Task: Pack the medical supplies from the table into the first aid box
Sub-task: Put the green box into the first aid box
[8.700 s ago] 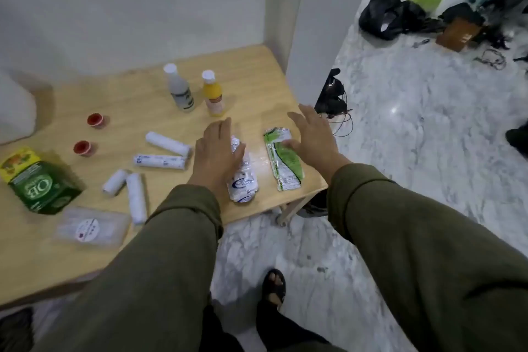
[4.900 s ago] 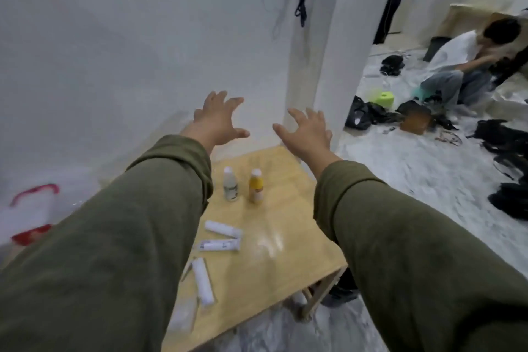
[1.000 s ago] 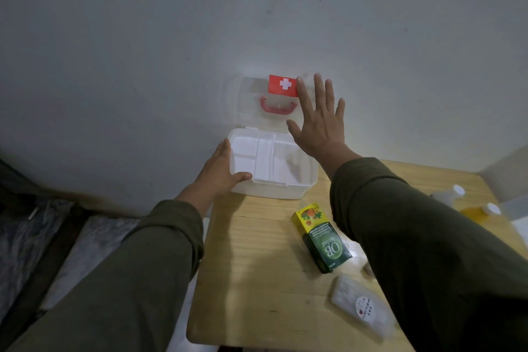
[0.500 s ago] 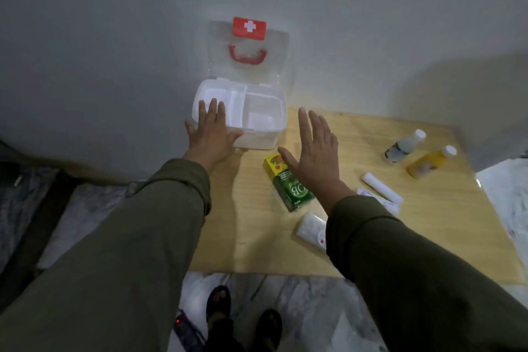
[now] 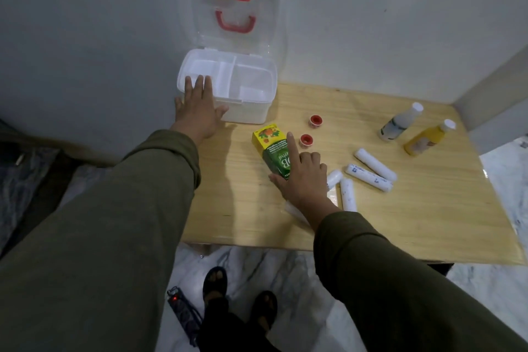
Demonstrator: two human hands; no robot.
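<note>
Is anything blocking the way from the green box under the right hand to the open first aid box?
Nothing visible does. The green box lies just in front of the first aid box, whose lid stands open. The right hand is on the green box; the left hand rests on the first aid box's near left corner, beside that route.

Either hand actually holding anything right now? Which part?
Nothing lifted. Left hand rests flat on the first aid box front-left rim; right hand is closing on the green medicine carton near end, grip unclear.

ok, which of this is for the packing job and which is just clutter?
Job: first aid box, green carton, two red tape rolls, four bandage rolls, white bottle, yellow bottle, clear packet.

Clutter: power strip on the floor.
</note>
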